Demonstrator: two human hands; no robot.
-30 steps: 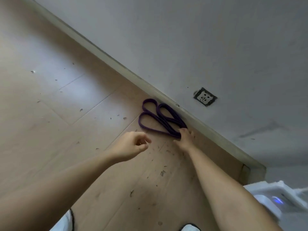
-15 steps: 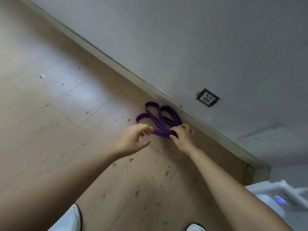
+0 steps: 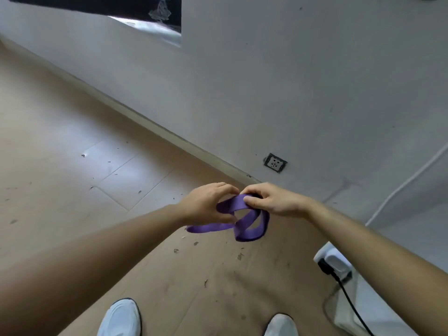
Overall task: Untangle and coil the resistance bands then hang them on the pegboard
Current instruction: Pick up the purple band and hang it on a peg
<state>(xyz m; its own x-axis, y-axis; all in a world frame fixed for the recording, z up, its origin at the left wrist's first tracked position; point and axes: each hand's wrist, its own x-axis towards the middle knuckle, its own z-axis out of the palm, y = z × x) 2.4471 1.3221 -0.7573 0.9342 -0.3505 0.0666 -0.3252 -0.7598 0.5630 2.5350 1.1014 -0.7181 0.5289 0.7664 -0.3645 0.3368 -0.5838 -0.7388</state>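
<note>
A purple resistance band (image 3: 244,225) hangs in twisted loops above the wooden floor, held between both hands. My left hand (image 3: 206,204) pinches its left part, with one flat length trailing out to the lower left. My right hand (image 3: 271,198) grips the top of the loops from the right, thumb pressed on the band. The two hands almost touch at the fingertips. No pegboard is in sight.
A grey wall with a socket (image 3: 275,162) runs diagonally behind the hands, above a pale baseboard (image 3: 169,137). A white device with a black cable (image 3: 333,263) sits at the right. My white shoes (image 3: 121,318) stand below. Small debris litters the floor.
The band lay on the floor by the baseboard; my right hand grasped it, my left joined, and both lifted it off the floor. The view has risen and pulled back.
</note>
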